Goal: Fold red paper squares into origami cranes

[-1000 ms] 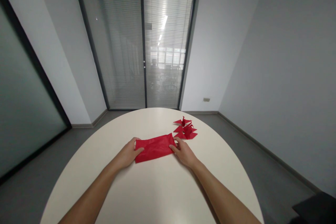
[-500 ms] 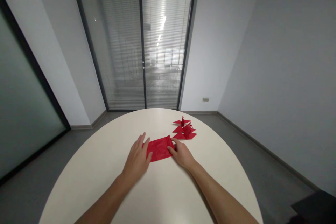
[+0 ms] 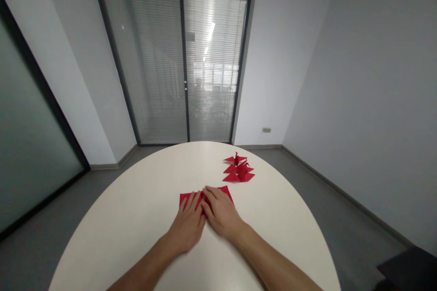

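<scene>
A folded sheet of red paper (image 3: pixel 223 189) lies flat on the round cream table (image 3: pixel 146 218), much of it covered by my hands. Flat on its left part rests my left hand (image 3: pixel 187 225), fingers stretched out and pointing away from me. My right hand (image 3: pixel 220 211) lies over the right part, its fingers extended toward the left hand, so that the two meet near the middle of the paper. Neither hand grips anything. Behind the paper, to the right, stand several red origami cranes (image 3: pixel 241 173) in a close row.
Beyond the table's far edge are glass doors (image 3: pixel 186 68) with blinds. A white wall (image 3: pixel 266 77) with a socket (image 3: pixel 266 130) is at the right. A dark object (image 3: pixel 409 268) shows at the lower right corner.
The paper has come down flat and slightly nearer to me. My right hand has let go of its right edge and moved left onto it; my left hand now presses on it too.
</scene>
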A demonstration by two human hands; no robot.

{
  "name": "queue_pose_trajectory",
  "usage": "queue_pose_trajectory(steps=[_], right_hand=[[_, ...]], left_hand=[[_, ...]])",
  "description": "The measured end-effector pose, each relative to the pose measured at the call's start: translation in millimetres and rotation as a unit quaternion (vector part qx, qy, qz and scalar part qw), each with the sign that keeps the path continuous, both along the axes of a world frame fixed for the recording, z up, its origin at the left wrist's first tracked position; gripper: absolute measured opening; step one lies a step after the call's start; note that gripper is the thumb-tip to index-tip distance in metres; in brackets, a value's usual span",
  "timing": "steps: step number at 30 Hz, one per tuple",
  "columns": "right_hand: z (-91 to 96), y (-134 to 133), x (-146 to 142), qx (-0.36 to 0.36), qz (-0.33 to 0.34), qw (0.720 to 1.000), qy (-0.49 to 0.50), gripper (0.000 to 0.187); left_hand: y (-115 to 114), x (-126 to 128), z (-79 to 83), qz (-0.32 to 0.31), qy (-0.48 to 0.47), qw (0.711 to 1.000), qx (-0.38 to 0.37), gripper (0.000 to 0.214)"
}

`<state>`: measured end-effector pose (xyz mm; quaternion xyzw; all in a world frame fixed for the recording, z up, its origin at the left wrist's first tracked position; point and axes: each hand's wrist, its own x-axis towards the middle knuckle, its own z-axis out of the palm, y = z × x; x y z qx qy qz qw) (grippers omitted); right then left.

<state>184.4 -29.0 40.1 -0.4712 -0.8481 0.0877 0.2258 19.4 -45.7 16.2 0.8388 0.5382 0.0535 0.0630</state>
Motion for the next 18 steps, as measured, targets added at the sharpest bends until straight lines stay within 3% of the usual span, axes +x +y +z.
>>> queue_pose_trajectory(steps=[4, 7, 18], right_hand=[[-8.9, -0.2, -2.0, -0.085, 0.053, 0.994, -0.051, 0.057], [-11.3, 3.9, 2.4, -0.098, 0.061, 0.991, -0.063, 0.060], [-12.8, 6.2, 12.5, -0.121, 0.005, 0.989, -0.079, 0.070]], left_hand=[[0.0, 1.8, 0.4, -0.022, 0.014, 1.000, 0.003, 0.055], [0.6, 4.6, 0.7, -0.001, 0.030, 1.000, 0.009, 0.057], [6.1, -4.4, -0.2, 0.164, 0.096, 0.980, 0.053, 0.059]])
